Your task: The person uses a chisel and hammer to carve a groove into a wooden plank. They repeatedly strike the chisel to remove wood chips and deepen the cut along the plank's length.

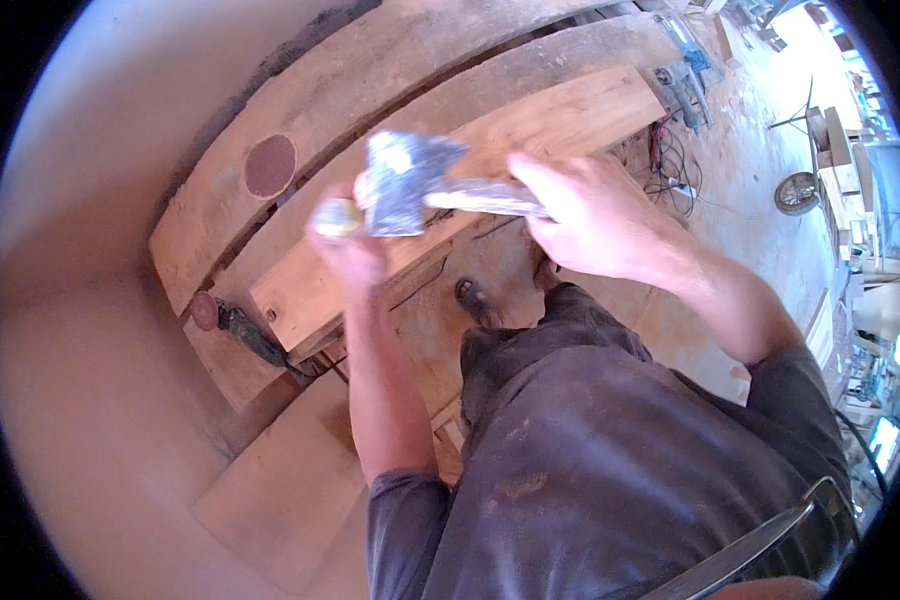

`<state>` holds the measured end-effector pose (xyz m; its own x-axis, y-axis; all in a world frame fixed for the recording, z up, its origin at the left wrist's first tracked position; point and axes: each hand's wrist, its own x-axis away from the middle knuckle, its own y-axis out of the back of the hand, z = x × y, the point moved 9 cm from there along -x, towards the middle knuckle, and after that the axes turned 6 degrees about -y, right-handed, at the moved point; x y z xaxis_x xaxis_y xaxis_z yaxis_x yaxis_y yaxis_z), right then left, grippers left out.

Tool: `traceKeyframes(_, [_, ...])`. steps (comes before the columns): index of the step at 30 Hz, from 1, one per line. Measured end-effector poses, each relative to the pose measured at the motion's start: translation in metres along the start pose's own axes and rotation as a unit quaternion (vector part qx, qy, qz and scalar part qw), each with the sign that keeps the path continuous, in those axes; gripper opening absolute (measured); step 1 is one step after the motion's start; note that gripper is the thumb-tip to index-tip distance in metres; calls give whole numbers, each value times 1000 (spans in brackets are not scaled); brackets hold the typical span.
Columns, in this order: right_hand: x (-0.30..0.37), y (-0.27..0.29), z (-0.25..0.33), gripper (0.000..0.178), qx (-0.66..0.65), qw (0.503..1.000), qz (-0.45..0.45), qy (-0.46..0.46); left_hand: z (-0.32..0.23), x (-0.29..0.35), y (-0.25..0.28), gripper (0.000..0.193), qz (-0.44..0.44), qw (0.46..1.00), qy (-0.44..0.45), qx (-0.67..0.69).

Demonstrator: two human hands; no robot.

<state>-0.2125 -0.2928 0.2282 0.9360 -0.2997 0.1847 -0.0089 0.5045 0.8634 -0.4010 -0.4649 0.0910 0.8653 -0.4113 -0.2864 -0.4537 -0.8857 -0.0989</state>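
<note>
My right hand point(585, 215) is closed round the pale, worn-looking handle of a silvery, hatchet-shaped tool point(400, 185). Motion blurs its broad, flared head, so its exact kind does not show. Just left of that head is my left hand point(350, 245), its fingers curled round a small pale thing with a yellowish round end point(338, 217), too smeared to name. I cannot tell whether the two held things touch. Both hands are raised above a light wooden plank point(560, 115) on the bench.
A brown sanding disc point(270, 166) lies on the wooden bench point(345, 95). At the near left end sits a dark power tool point(250, 335) with a round pad. A blue-grey power tool point(685, 80) and tangled cables point(675, 170) are at the far right; beyond them, a small wheel point(796, 194).
</note>
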Motion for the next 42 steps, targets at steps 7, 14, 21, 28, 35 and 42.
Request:
traceKeyframes(7, [63, -46, -97, 26, -182, 964, 2, -194, -22, -18, 16, 22, -101, 974, 61, 191])
traceKeyframes(14, [67, -40, -103, 27, -187, 965, -19, -183, -39, -28, -25, 19, -27, 984, 23, 173])
traceKeyframes(21, [59, -26, -98, 25, -196, 962, -5, -190, -30, -28, -27, 18, -13, 986, 54, 159])
traceKeyframes(28, [59, -22, -99, 25, -226, 956, -37, -181, -28, -19, -26, 17, -5, 987, 54, 152])
traceKeyframes(35, [50, -11, -87, 25, -211, 966, -74, -133, -30, -15, -48, 15, 56, 996, 58, 49])
traceKeyframes(42, [24, 65, -17, 35, -295, 918, -265, 14, -38, -8, -70, 16, 91, 992, -41, -79])
